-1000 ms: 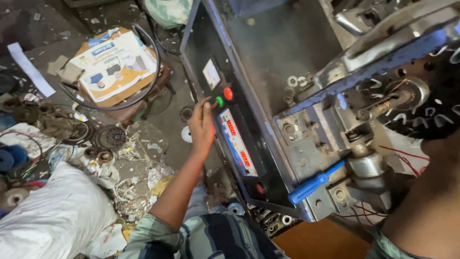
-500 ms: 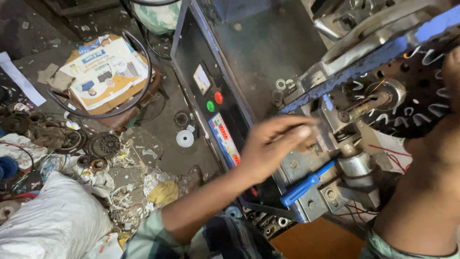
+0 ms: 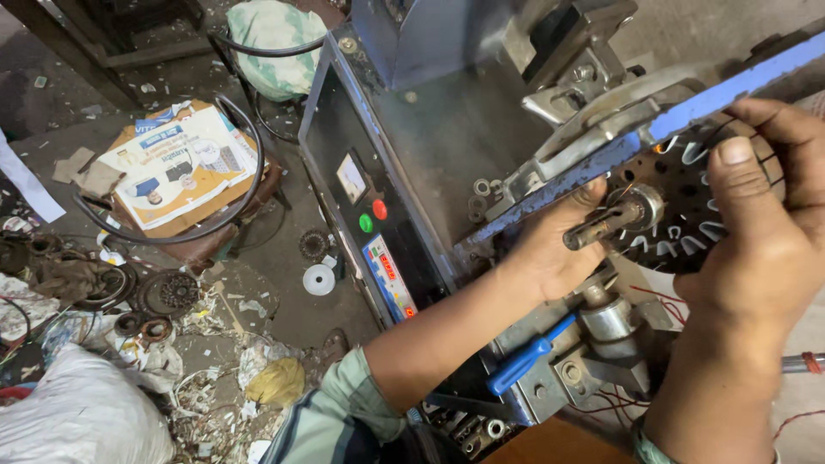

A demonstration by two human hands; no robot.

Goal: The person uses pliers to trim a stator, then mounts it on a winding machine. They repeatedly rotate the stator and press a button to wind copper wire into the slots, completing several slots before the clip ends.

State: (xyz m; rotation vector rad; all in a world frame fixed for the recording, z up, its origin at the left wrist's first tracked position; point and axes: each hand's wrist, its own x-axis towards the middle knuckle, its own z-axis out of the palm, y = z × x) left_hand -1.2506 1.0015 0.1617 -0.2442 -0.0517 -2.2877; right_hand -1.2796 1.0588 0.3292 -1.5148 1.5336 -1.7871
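Head view: at the right of the frame a dark slotted metal disc (image 3: 687, 206) sits on a short steel shaft (image 3: 612, 220), under a blue bar (image 3: 730, 90) of the grey machine (image 3: 447, 146). The left hand (image 3: 554, 249) is curled around the disc's near edge beside the shaft, gripping it. The right hand (image 3: 760, 223) is closed on the far edge, thumb flat on the slotted face. The disc looks stiff and heavy, with thin copper wires that seem easy to snag; the rim or shaft look like the safest hold. The right hand hides much of the disc. At centre left, a red button (image 3: 380, 209) and green button (image 3: 366, 223) sit on the panel; scrap on the floor (image 3: 284, 283) is hard to make out.
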